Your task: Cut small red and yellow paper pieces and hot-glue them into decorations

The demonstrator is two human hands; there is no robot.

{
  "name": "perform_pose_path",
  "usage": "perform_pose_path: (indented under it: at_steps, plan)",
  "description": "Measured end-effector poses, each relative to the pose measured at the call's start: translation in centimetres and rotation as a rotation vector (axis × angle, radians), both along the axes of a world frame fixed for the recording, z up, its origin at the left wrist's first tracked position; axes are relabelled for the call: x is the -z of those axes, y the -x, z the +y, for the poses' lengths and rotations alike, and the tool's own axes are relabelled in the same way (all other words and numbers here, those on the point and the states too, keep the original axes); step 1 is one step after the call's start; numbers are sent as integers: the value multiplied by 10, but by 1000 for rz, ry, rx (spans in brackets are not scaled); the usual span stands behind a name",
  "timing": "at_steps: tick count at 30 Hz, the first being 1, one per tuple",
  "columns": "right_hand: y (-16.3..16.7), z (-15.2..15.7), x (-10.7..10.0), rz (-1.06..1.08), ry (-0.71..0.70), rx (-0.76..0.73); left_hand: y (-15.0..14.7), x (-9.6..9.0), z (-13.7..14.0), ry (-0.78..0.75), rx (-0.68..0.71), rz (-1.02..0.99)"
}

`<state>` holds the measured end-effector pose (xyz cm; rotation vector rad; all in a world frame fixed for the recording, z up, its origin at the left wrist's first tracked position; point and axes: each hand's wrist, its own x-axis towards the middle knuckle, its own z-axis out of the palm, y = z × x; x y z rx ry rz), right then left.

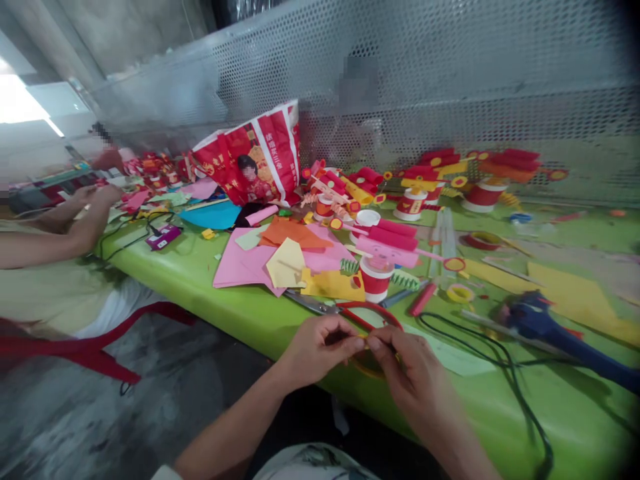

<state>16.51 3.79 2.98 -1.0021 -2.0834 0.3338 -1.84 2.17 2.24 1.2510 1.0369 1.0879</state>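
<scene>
My left hand [327, 345] and my right hand [405, 363] meet above the near edge of the green table, fingertips pinched together. Between them shows a bit of a small yellow piece [364, 338], mostly covered by the fingers. Right behind the hands lies a pair of scissors with red handles [367, 308], its blades pointing left. Just past the scissors stands a small paper figure on a red and white cup [376, 279], with a pink face and a rolled red hat. Yellow paper [333, 285] with cut edges is beside it.
A blue glue gun [555, 327] and black cable [505, 373] lie at right. Finished-looking paper figures [484, 187] line the back by the perforated metal panel [450, 80]. A red bag [255, 160] stands behind coloured paper [245, 260]. A co-worker's arms [75, 227] are at left.
</scene>
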Motion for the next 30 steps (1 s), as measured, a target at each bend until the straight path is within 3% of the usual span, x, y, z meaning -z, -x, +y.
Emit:
perform_pose_path:
  at_steps: [6,14,22,30]
  plan:
    - [2,4,4,-6,-105,16,2,-3,0,-14,-18,83]
    - [1,-8,1,13,50,-6,4,4,-3,-55,-20,179]
    - [2,-16,5,-23,87,69,10,8,-2,-28,59,268]
    - [-2,-15,12,29,26,5,7,6,-1,-50,83,269]
